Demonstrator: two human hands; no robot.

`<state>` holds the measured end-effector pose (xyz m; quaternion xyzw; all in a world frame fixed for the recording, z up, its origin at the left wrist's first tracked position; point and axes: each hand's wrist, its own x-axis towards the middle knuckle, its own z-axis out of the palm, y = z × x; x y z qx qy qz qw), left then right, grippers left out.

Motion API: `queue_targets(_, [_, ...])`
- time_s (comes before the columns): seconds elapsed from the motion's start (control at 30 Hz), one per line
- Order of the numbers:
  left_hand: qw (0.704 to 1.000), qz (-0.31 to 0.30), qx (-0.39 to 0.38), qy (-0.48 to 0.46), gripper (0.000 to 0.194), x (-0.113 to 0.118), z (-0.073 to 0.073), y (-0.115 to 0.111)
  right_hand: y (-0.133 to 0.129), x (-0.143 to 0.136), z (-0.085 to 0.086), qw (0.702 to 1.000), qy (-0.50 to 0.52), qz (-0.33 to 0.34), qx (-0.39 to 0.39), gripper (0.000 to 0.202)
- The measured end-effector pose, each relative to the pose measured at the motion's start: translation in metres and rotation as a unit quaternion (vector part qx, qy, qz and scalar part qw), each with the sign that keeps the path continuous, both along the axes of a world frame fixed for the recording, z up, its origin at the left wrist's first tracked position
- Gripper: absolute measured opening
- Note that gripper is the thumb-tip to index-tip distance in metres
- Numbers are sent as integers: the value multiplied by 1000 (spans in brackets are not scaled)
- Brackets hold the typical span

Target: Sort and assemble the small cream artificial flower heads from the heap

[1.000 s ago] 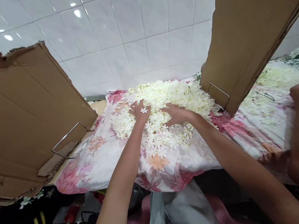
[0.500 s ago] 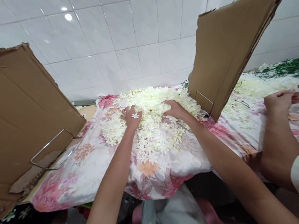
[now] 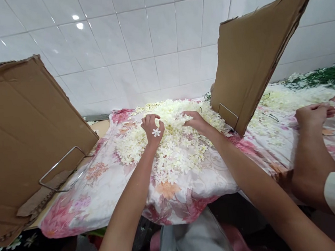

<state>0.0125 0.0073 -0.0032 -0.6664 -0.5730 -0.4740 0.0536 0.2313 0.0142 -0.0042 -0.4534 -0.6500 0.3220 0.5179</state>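
A loose heap of small white flowers covers the middle of a floral cloth. Over the left side of the heap is my left hand, its fingers bent with a gap between thumb and forefinger. One white flower lies on the back of that hand. My right hand is at the heap's right side, thumb and fingers around some white flowers. The heap partly hides its fingertips.
Cardboard panels stand at left and right, by metal wire supports. Beyond the right panel, another person's hands hold something small near more flowers and green stems. A tiled wall rises behind.
My left hand has lifted slightly and moved right, its fingers more bent. My right hand stays at the heap, its fingers now closer round flowers. The camera view has shifted a little.
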Motion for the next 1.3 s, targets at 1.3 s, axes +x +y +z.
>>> queue_targets(1.3, [963, -227, -40, -142, 18, 14, -14, 9, -7, -8, 0, 996, -79, -7, 34, 72])
